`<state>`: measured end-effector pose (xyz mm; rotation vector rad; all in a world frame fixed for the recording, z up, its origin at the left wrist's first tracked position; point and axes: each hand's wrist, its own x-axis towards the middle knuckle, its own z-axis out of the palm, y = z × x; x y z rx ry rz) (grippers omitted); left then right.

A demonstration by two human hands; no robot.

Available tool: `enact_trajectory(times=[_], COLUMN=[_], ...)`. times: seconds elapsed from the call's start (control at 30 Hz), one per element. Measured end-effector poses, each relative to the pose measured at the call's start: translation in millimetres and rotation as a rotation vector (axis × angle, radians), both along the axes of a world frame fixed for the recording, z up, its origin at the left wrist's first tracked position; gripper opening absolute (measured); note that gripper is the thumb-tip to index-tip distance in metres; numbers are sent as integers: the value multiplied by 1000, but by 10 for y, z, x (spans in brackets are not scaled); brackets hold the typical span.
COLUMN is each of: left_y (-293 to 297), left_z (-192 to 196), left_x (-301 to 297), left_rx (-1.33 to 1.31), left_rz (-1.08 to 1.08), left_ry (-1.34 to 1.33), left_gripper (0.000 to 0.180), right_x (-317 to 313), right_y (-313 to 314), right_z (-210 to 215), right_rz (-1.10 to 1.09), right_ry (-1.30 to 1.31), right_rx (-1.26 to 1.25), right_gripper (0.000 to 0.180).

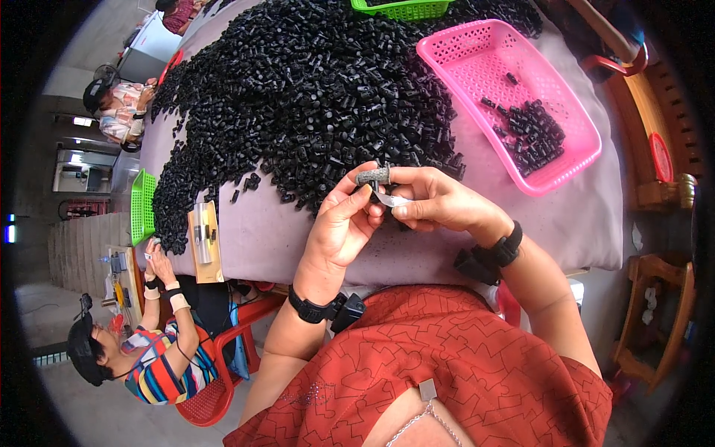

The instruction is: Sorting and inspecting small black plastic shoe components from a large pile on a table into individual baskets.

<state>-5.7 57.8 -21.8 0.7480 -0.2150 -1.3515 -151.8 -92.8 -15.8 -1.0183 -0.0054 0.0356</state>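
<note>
My left hand point(337, 229) is closed, thumb and fingertips pinching a small black plastic part point(376, 195), mostly hidden by the fingers. Close against it, my right hand point(439, 201) is closed on a thin, pale blade point(392, 200), its narrow end pointing at the black part. A grey textured finger sleeve point(372, 176) appears to cover the tip of my right index finger. Both hands are just in front of a large heap of black plastic parts point(298, 89), spread over the table with its pale mauve cloth point(268, 257).
A pink basket point(488, 127) at the right holds some black parts. Green baskets stand at the left edge point(141, 205) and far side point(402, 9). A tan tray point(216, 257) lies front left. Co-workers sit left point(160, 365) and far left point(123, 112); another person's arm point(607, 30) shows far right.
</note>
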Motion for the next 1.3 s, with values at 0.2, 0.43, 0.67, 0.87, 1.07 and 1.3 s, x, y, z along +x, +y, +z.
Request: enact_trajectory(times=[0.2, 0.43, 0.67, 0.87, 1.07, 1.3], left_y=[12, -14, -28, -204, -770, -1186], left_z=[14, 31, 66, 213, 577, 678], left_x=[2, 0, -23, -21, -166, -577], left_rx=[18, 66, 44, 61, -62, -122], left_rz=[23, 26, 5, 41, 49, -252], left_ry=[-29, -30, -93, -132, -398, -639], left_gripper=[38, 36, 35, 35, 32, 46], right_x=[5, -26, 12, 47, 48, 116], right_y=[-12, -23, -60, -53, -70, 2], right_z=[-12, 23, -141, -179, -237, -219], right_rz=[8, -10, -15, -198, -430, -543], right_ry=[-3, -5, -75, -74, 10, 140], right_rx=[-44, -27, 17, 97, 157, 100], right_gripper=[44, 47, 24, 17, 11, 15])
